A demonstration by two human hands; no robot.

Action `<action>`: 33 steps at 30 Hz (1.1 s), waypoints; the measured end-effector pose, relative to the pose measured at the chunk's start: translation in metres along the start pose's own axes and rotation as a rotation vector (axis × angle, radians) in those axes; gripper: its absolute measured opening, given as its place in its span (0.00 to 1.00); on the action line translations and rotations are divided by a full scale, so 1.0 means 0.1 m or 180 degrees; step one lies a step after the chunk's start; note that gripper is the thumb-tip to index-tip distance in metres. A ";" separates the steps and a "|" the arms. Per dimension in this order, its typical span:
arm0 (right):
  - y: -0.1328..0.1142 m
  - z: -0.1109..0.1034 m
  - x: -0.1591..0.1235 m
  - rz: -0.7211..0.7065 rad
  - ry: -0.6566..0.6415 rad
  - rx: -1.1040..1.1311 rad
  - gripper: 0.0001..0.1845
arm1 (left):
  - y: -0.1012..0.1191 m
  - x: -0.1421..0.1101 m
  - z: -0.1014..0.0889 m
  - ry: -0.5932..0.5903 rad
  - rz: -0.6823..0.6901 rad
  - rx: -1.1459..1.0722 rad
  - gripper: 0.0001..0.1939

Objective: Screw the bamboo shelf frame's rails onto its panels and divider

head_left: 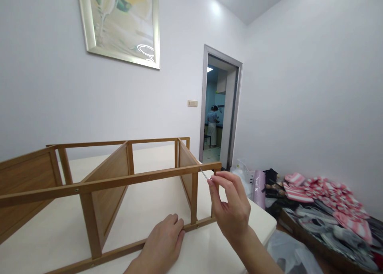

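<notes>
A wooden shelf frame [119,178] lies on its side on a white table [155,210], with three panels joined by thin rails. My left hand [163,242] rests with fingers curled over the lower front rail, pressing it down. My right hand [230,204] is raised beside the frame's right end and pinches a thin metal tool, probably a hex key [204,173]. The tool's tip touches the end of the upper front rail.
To the right of the table is a heap of clothes and pink striped fabric [326,202], with a plastic bag [287,254] near the table corner. A doorway [220,110] behind shows a person standing in another room. A framed picture [122,22] hangs on the wall.
</notes>
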State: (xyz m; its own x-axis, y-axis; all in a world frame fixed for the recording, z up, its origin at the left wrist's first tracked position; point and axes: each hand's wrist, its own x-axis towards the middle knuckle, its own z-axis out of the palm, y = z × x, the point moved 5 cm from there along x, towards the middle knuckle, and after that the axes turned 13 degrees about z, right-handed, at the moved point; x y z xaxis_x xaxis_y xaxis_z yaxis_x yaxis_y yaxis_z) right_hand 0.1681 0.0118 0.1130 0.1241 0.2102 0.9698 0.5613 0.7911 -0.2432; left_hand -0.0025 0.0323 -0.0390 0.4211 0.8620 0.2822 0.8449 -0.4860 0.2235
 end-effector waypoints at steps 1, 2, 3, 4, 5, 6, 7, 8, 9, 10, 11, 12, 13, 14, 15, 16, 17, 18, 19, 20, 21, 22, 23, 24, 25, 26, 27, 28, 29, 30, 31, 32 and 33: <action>-0.01 0.00 0.00 -0.0073 -0.0033 -0.0008 0.14 | 0.00 0.00 0.00 0.0005 0.0006 0.0004 0.11; -0.02 0.01 0.00 -0.0133 -0.0088 -0.0005 0.15 | -0.01 0.00 0.01 0.0012 0.0011 0.0015 0.11; -0.02 0.02 0.00 -0.0181 -0.0141 0.0002 0.16 | -0.01 0.00 0.01 0.0015 0.0012 0.0023 0.11; -0.01 0.02 0.00 -0.0212 -0.0170 0.0006 0.16 | -0.01 0.00 0.01 0.0014 0.0015 0.0027 0.11; 0.00 0.03 -0.01 -0.0234 -0.0187 -0.0002 0.17 | -0.01 0.00 0.01 0.0014 0.0015 0.0027 0.11; 0.00 0.03 -0.01 -0.0243 -0.0183 -0.0024 0.17 | 0.00 0.00 0.00 0.0018 0.0015 0.0023 0.11; 0.01 0.03 -0.02 -0.0243 -0.0174 -0.0056 0.17 | 0.00 0.00 0.00 0.0028 0.0013 0.0018 0.11; 0.01 0.04 -0.02 -0.0236 -0.0159 -0.0078 0.16 | 0.00 0.00 -0.01 0.0033 0.0013 0.0012 0.12; 0.01 0.04 -0.02 -0.0204 -0.0156 -0.0082 0.15 | 0.01 0.00 -0.01 0.0032 0.0012 0.0011 0.12; 0.01 0.05 -0.02 -0.0120 -0.0172 -0.0067 0.13 | 0.01 0.00 -0.01 0.0025 0.0008 0.0011 0.12; 0.02 0.05 -0.01 0.0039 -0.0202 -0.0037 0.11 | 0.01 0.00 0.00 0.0016 0.0001 0.0014 0.12; 0.04 0.06 0.00 0.0289 -0.0256 0.0020 0.08 | 0.00 0.00 0.00 0.0006 -0.0004 0.0018 0.12; 0.06 0.07 0.01 0.0619 -0.0358 0.0114 0.06 | 0.00 0.00 0.01 -0.0002 -0.0008 0.0021 0.12; 0.09 0.09 0.02 0.1008 -0.0497 0.0257 0.04 | 0.00 0.00 0.01 -0.0001 -0.0010 0.0024 0.12; 0.13 0.11 0.03 0.1424 -0.0669 0.0450 0.05 | -0.01 0.00 0.01 0.0007 -0.0006 0.0027 0.12; 0.15 0.14 0.03 0.1827 -0.0849 0.0692 0.06 | -0.01 0.00 0.02 0.0017 -0.0003 0.0029 0.12; 0.17 0.16 0.02 0.2188 -0.1030 0.0957 0.08 | -0.01 0.00 0.02 0.0023 -0.0001 0.0029 0.12; 0.18 0.18 0.01 0.2488 -0.1189 0.1212 0.11 | -0.01 0.00 0.02 0.0025 0.0003 0.0024 0.12; 0.19 0.19 -0.01 0.2715 -0.1297 0.1417 0.12 | -0.01 0.00 0.01 0.0029 0.0005 0.0018 0.12; 0.20 0.19 -0.02 0.2862 -0.1358 0.1558 0.13 | 0.00 0.00 0.01 0.0032 0.0007 0.0009 0.12; 0.21 0.18 -0.04 0.2923 -0.1376 0.1633 0.14 | 0.00 0.00 0.01 0.0033 0.0011 0.0000 0.12; 0.22 0.17 -0.06 0.2904 -0.1367 0.1652 0.14 | 0.00 0.00 0.01 0.0037 0.0015 -0.0007 0.12; 0.23 0.16 -0.07 0.2815 -0.1348 0.1630 0.13 | 0.00 0.00 0.01 0.0044 0.0018 -0.0008 0.12; 0.24 0.15 -0.09 0.2664 -0.1328 0.1578 0.12 | -0.01 0.00 0.01 0.0047 0.0023 -0.0009 0.12; 0.24 0.14 -0.10 0.2460 -0.1317 0.1496 0.12 | -0.01 0.00 0.02 0.0055 0.0023 -0.0006 0.12; 0.24 0.13 -0.11 0.2211 -0.1308 0.1388 0.11 | -0.01 0.00 0.02 0.0062 0.0028 -0.0003 0.11; 0.24 0.12 -0.11 0.1935 -0.1291 0.1253 0.11 | -0.02 0.00 0.02 0.0074 0.0029 0.0003 0.11; 0.23 0.10 -0.10 0.1650 -0.1262 0.1106 0.11 | -0.02 0.00 0.03 0.0083 0.0030 0.0009 0.11; 0.22 0.09 -0.09 0.1369 -0.1223 0.0959 0.11 | -0.02 0.00 0.03 0.0085 0.0033 0.0015 0.11; 0.21 0.07 -0.08 0.1109 -0.1180 0.0828 0.13 | -0.02 0.00 0.03 0.0084 0.0036 0.0022 0.11; 0.20 0.06 -0.07 0.0883 -0.1137 0.0717 0.14 | -0.02 0.00 0.03 0.0081 0.0036 0.0030 0.11; 0.19 0.05 -0.05 0.0689 -0.1091 0.0624 0.15 | -0.02 -0.01 0.04 0.0077 0.0038 0.0035 0.11; 0.18 0.05 -0.04 0.0526 -0.1048 0.0541 0.16 | -0.02 -0.01 0.04 0.0075 0.0038 0.0038 0.11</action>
State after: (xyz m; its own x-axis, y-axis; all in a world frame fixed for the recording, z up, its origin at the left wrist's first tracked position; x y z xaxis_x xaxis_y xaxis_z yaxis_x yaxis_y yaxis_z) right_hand 0.1735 0.0275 0.1047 -0.0827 0.4934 0.8659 0.4090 0.8091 -0.4220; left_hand -0.0034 0.0335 -0.0431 0.4234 0.8524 0.3066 0.8438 -0.4943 0.2089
